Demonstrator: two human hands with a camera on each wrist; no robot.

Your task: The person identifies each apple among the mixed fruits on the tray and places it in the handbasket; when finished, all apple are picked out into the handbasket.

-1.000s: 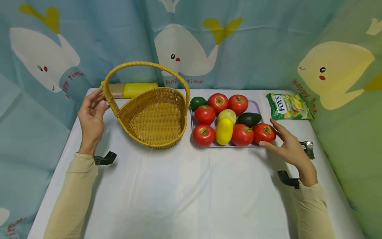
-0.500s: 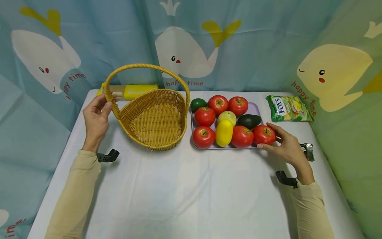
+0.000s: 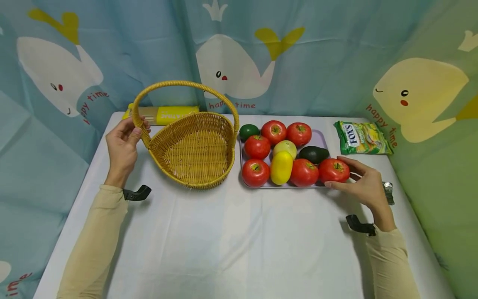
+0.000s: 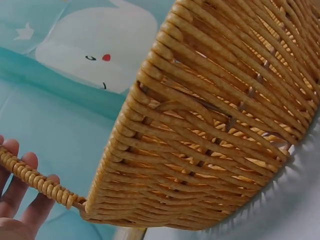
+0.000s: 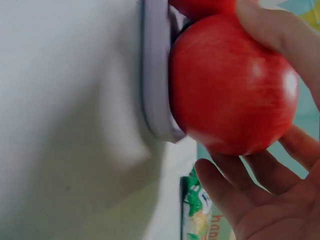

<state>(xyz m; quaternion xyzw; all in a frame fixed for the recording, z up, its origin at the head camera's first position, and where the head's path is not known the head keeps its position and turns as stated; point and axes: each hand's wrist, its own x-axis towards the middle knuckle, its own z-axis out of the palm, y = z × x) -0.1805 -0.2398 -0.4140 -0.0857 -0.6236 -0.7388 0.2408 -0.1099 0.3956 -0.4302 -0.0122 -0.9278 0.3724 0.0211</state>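
With its fingers behind the handle [image 4: 37, 180] and the thumb in front, my left hand [image 3: 122, 151] holds the yellow wicker basket [image 3: 190, 155] by its left side. The basket stands on the white table with nothing in it. My right hand [image 3: 365, 187] grips a red apple [image 3: 334, 170] at the front right corner of a pale purple tray [image 3: 319, 136]. In the right wrist view the thumb lies on one side of that apple [image 5: 232, 85] and fingers on the other. Several more red apples, a yellow oblong fruit [image 3: 281, 167] and a dark green avocado [image 3: 314, 154] lie in the tray.
A yellow pack of noodles [image 3: 173, 115] lies behind the basket. The green Fox's bag [image 3: 363, 138] is at the back right, and a small dark silvery packet [image 3: 388, 192] sits partly behind my right hand. A patterned curtain [image 3: 239, 54] encloses the table.
My left hand has moved right and taken hold of the basket handle. My right hand has closed round the corner apple, which has shifted slightly to the right.
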